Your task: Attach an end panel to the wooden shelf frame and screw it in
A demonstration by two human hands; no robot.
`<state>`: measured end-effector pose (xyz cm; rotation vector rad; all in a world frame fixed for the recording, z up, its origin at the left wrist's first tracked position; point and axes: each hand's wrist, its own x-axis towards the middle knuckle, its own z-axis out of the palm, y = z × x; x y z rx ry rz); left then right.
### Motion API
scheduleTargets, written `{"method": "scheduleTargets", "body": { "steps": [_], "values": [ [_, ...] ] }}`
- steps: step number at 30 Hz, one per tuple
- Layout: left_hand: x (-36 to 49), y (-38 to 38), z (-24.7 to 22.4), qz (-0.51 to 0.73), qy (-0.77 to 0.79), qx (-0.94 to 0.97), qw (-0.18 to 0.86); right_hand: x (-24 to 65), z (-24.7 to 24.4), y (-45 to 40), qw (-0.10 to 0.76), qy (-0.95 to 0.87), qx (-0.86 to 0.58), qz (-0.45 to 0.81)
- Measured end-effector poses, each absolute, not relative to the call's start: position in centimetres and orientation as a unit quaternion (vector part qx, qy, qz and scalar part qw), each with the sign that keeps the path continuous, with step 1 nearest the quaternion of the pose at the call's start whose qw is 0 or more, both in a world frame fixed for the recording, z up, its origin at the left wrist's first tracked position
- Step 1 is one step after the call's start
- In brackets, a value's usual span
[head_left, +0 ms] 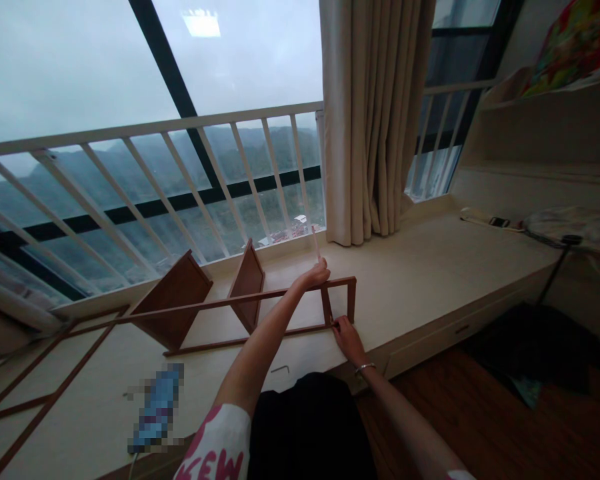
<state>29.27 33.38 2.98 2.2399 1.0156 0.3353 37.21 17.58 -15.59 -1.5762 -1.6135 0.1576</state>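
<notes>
Room: large window (pixel 80 67) with grey sky and hills, white railing (pixel 180 173) across it, beige curtain (pixel 375 120) at 12 o'clock, dark wood floor (pixel 480 413) at 4 o'clock.

Surface: pale window-seat platform (pixel 430 280) running from 9 to 3 o'clock, with a drawer front in its edge (closed, contents unseen).

Shelf unit (pixel 545 127), 2 o'clock: a colourful item on top, cut off by the frame.

Wooden rack frame (pixel 240 303), brown, lying on the platform at centre, two slanted panels at its 10 o'clock end. More thin brown rails lie at 8 o'clock, partly cut off.

Blurred blue object (pixel 157 407), 7 o'clock: not identifiable.

Left hand (pixel 314 275): fingers closed around the frame's upper rail, a thin pale stick rising from the fist (what it is cannot be told).

Right hand (pixel 349 339): bracelet at wrist, fingertips pressed to the frame's lower corner, fingers loosely curled; a grip cannot be told

Small items at 3 o'clock: too dim to name
</notes>
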Motion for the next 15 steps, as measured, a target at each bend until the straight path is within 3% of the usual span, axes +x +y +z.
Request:
{"method": "scheduleTargets", "body": {
  "steps": [15],
  "values": [
    [29.44, 33.04, 2.81, 0.117, 0.415, 0.868, 0.247, 37.20, -15.65, 17.48, 0.415, -0.651, -0.633, 0.061]
  ]
}}
